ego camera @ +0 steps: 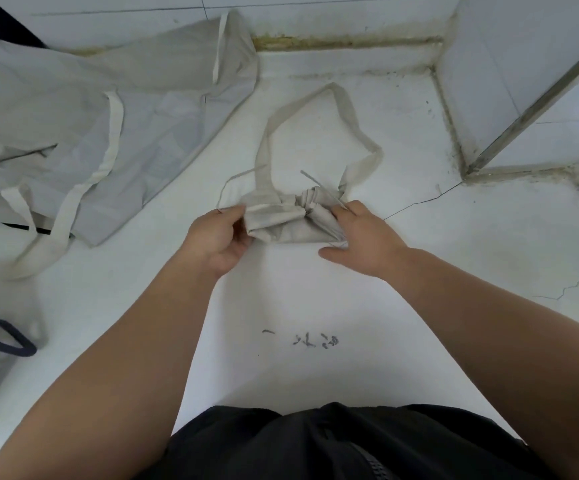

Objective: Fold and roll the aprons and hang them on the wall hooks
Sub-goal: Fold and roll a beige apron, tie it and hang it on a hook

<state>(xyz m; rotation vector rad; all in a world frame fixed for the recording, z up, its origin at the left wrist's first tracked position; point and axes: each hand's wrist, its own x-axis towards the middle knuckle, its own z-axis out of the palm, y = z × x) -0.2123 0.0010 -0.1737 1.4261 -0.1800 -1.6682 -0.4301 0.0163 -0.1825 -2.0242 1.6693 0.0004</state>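
The rolled apron [288, 225] lies on the white surface [281, 299], its left end pinched by the left hand [217, 237] and its right end clasped by the right hand [360, 237] with fingers curled. The light, soft cloth is judged apt to unroll, so both ends should be held, or the neck loop [345, 109]. No hooks are seen, and the right fingertips are hidden.

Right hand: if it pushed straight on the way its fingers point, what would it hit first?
The rolled apron, which the right hand holds at its right end; the left hand grips the other end. Beyond it, probably the strap loop.
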